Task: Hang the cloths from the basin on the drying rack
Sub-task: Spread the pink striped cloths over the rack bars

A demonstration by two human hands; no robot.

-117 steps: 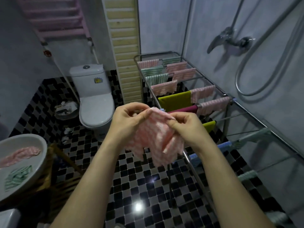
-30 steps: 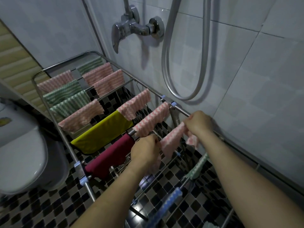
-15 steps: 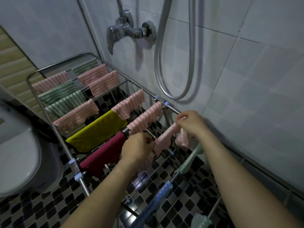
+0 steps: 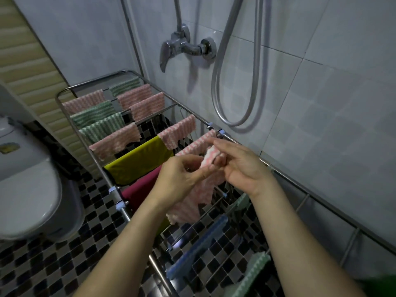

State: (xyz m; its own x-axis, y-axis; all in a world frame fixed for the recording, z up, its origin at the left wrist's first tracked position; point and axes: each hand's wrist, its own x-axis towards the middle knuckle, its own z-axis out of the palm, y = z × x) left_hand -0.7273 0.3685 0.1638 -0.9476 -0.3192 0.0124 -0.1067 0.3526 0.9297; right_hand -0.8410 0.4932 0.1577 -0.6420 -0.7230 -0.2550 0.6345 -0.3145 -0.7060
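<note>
A pink-and-white striped cloth (image 4: 192, 202) hangs bunched between my hands above the metal drying rack (image 4: 285, 179). My left hand (image 4: 180, 179) pinches its upper part. My right hand (image 4: 240, 166) holds its top edge with curled fingers, index finger stretched out. The rack's far rails carry several pink and green striped cloths, among them a pink one (image 4: 115, 144), plus a yellow cloth (image 4: 139, 161) and a dark red cloth (image 4: 139, 189). The basin is out of view.
A white toilet (image 4: 25, 189) stands at the left. A chrome shower tap (image 4: 184, 48) and hose (image 4: 237, 82) are on the tiled wall behind the rack. A blue cloth (image 4: 199, 247) and green cloths (image 4: 250, 275) hang on the near rails. The floor is black-and-white mosaic tile.
Both hands have lifted the pink cloth off the rail and come close together, so it now hangs bunched instead of stretched along the rail. The view shifted right.
</note>
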